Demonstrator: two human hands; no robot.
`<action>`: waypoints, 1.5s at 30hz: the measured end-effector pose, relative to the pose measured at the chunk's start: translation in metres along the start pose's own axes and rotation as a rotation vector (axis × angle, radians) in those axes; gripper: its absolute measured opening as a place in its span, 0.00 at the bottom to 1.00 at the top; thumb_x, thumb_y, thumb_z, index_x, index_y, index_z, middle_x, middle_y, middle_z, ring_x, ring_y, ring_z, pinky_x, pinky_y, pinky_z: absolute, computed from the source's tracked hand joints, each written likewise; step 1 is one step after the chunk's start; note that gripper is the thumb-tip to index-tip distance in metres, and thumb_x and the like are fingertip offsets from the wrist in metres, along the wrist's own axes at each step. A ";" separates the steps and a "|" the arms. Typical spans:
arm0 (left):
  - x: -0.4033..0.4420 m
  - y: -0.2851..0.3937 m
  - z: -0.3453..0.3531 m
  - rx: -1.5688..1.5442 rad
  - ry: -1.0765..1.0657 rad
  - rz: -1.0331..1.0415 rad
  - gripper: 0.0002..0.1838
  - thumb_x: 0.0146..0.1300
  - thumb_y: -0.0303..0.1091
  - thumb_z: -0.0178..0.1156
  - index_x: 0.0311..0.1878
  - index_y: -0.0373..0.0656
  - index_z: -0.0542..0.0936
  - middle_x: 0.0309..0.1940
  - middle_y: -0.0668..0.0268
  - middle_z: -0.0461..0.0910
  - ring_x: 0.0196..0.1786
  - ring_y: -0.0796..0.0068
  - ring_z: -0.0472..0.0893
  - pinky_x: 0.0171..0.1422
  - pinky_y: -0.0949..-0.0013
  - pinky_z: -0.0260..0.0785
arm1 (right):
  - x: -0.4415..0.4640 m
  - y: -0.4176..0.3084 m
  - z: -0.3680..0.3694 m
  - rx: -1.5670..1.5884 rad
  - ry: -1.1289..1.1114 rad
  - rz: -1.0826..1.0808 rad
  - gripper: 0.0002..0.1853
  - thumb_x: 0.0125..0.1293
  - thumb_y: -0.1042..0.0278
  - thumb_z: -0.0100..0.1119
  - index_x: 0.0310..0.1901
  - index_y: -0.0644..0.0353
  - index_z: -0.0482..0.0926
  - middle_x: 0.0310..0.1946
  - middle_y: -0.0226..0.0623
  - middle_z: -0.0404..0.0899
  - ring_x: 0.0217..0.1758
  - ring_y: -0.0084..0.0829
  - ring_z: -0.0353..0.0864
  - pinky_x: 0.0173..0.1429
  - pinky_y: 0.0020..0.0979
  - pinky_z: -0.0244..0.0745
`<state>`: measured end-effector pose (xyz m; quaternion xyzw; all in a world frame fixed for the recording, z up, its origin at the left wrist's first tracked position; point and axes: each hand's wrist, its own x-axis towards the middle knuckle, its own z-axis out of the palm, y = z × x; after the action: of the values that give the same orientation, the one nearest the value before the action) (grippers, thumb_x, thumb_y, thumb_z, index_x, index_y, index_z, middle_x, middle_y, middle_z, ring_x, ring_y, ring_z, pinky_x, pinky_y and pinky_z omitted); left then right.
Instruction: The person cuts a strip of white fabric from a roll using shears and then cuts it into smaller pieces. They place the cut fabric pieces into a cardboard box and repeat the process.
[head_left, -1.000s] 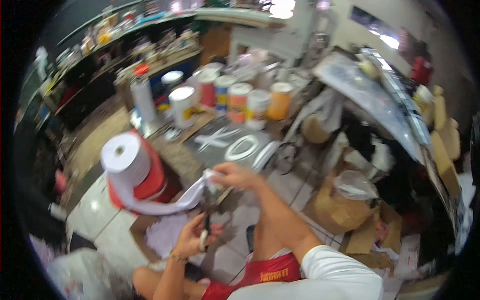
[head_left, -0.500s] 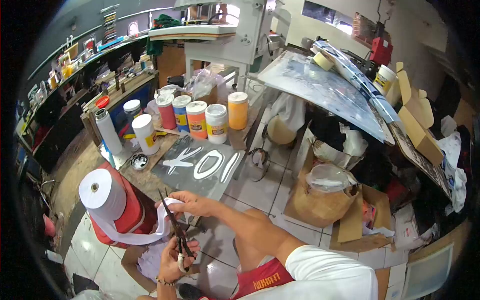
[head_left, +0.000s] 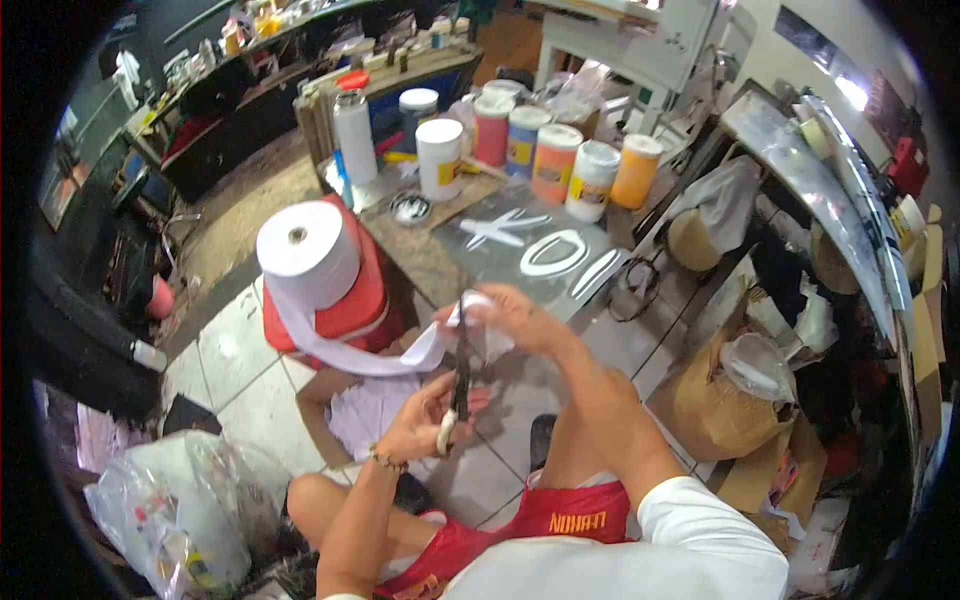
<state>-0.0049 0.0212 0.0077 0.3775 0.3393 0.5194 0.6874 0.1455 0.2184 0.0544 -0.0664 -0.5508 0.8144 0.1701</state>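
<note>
My left hand (head_left: 418, 422), with a beaded bracelet at its wrist, is closed on the handles of dark scissors (head_left: 461, 375), one of them white-wrapped. The blades point up and away from me, across the white ribbon (head_left: 375, 362); I cannot tell whether they cut into it. My right hand (head_left: 515, 318) pinches the ribbon near the blade tips. From there the strip sags leftward to a large white roll (head_left: 325, 268), which sits on a red box (head_left: 340, 338). Below the strip, a cardboard box (head_left: 315, 408) holds white pieces (head_left: 375, 418).
Several paint jars (head_left: 555, 165) stand on a low table (head_left: 405, 262), beside a dark sheet with white lettering (head_left: 500, 245). A clear plastic bag (head_left: 190, 510) lies at lower left. To the right are a brown carton (head_left: 720, 405) and a leaning panel (head_left: 815, 185).
The view has swung left and down, so the bench things appear farther right and higher. Both hands keep their holds on the scissors and ribbon. The blades look closer together.
</note>
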 end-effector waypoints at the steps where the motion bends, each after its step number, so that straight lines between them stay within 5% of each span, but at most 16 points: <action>1: -0.001 0.006 0.004 0.056 0.016 -0.012 0.42 0.56 0.26 0.73 0.71 0.39 0.62 0.64 0.49 0.72 0.62 0.61 0.78 0.60 0.67 0.76 | 0.000 -0.003 -0.003 -0.039 0.013 -0.021 0.22 0.75 0.63 0.52 0.62 0.69 0.66 0.59 0.50 0.77 0.63 0.40 0.78 0.68 0.42 0.72; 2: -0.003 0.010 0.007 0.113 0.030 -0.025 0.41 0.56 0.25 0.73 0.70 0.39 0.62 0.64 0.49 0.73 0.61 0.61 0.79 0.60 0.67 0.76 | 0.000 -0.005 -0.005 -0.072 0.035 -0.030 0.20 0.76 0.62 0.52 0.61 0.68 0.68 0.59 0.50 0.77 0.62 0.39 0.79 0.68 0.40 0.73; 3: -0.003 0.011 0.008 0.065 0.060 -0.066 0.45 0.55 0.29 0.74 0.73 0.38 0.60 0.64 0.56 0.75 0.58 0.72 0.79 0.59 0.69 0.73 | -0.001 -0.008 -0.004 -0.083 0.025 -0.026 0.20 0.76 0.62 0.51 0.60 0.68 0.68 0.59 0.49 0.78 0.63 0.39 0.79 0.68 0.39 0.72; 8: 0.003 0.001 0.005 0.036 0.018 0.034 0.47 0.55 0.28 0.74 0.75 0.38 0.57 0.64 0.58 0.75 0.63 0.75 0.75 0.61 0.73 0.69 | -0.001 -0.009 0.004 -0.307 -0.050 0.062 0.18 0.77 0.62 0.50 0.58 0.68 0.69 0.59 0.48 0.78 0.63 0.36 0.78 0.68 0.37 0.71; 15: 0.001 0.012 0.010 0.050 0.015 -0.021 0.45 0.54 0.29 0.75 0.72 0.38 0.59 0.65 0.53 0.73 0.65 0.68 0.76 0.66 0.66 0.69 | 0.000 -0.005 0.001 -0.177 0.008 0.008 0.17 0.77 0.62 0.51 0.57 0.68 0.70 0.60 0.47 0.78 0.64 0.35 0.77 0.69 0.37 0.71; 20: 0.005 0.000 0.002 0.130 0.037 0.132 0.47 0.55 0.33 0.74 0.73 0.35 0.57 0.67 0.53 0.70 0.66 0.64 0.74 0.68 0.61 0.67 | 0.000 -0.006 0.010 -0.284 -0.082 0.081 0.19 0.77 0.62 0.51 0.59 0.68 0.72 0.59 0.44 0.79 0.64 0.32 0.77 0.67 0.35 0.72; 24: 0.000 0.008 0.009 0.029 0.046 0.022 0.43 0.57 0.28 0.73 0.72 0.38 0.59 0.66 0.46 0.71 0.66 0.63 0.75 0.62 0.63 0.74 | 0.000 -0.003 0.000 -0.233 -0.028 0.025 0.19 0.76 0.61 0.52 0.59 0.67 0.73 0.58 0.42 0.80 0.63 0.31 0.77 0.65 0.33 0.73; 30: -0.002 0.029 -0.005 -0.116 0.133 0.132 0.47 0.52 0.24 0.74 0.73 0.39 0.57 0.65 0.44 0.71 0.67 0.57 0.74 0.66 0.55 0.74 | -0.002 0.014 -0.010 -0.500 -0.086 0.048 0.18 0.74 0.61 0.54 0.58 0.63 0.78 0.56 0.36 0.81 0.51 0.21 0.74 0.57 0.27 0.70; 32: -0.003 0.033 -0.004 -0.078 0.152 0.229 0.47 0.51 0.22 0.74 0.72 0.38 0.58 0.63 0.45 0.73 0.63 0.58 0.78 0.66 0.55 0.74 | -0.001 0.010 -0.005 -0.450 -0.071 0.047 0.19 0.74 0.61 0.55 0.60 0.63 0.77 0.56 0.35 0.80 0.52 0.21 0.75 0.58 0.28 0.70; 35: -0.003 0.030 -0.006 0.133 0.409 0.404 0.40 0.53 0.21 0.74 0.67 0.37 0.63 0.52 0.54 0.81 0.48 0.71 0.84 0.54 0.69 0.78 | 0.003 0.009 0.006 -0.343 -0.048 0.039 0.22 0.73 0.61 0.56 0.64 0.63 0.75 0.56 0.35 0.80 0.55 0.22 0.76 0.59 0.28 0.71; 40: 0.000 0.020 -0.003 0.079 0.536 0.400 0.39 0.52 0.18 0.73 0.67 0.37 0.63 0.50 0.53 0.82 0.50 0.69 0.84 0.53 0.70 0.79 | 0.011 0.038 0.031 -0.125 -0.063 0.151 0.27 0.68 0.63 0.65 0.65 0.63 0.73 0.54 0.33 0.81 0.55 0.21 0.77 0.59 0.25 0.72; 45: 0.002 0.021 -0.009 0.210 0.678 0.480 0.37 0.54 0.20 0.73 0.65 0.34 0.65 0.50 0.57 0.82 0.49 0.74 0.83 0.53 0.72 0.78 | 0.018 0.066 0.046 -0.092 0.034 0.089 0.12 0.67 0.63 0.66 0.34 0.65 0.89 0.60 0.44 0.75 0.67 0.32 0.69 0.66 0.34 0.64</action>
<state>-0.0221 0.0282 0.0213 0.3215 0.4996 0.7221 0.3544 0.1013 0.1624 0.0126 -0.1124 -0.5813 0.7937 0.1396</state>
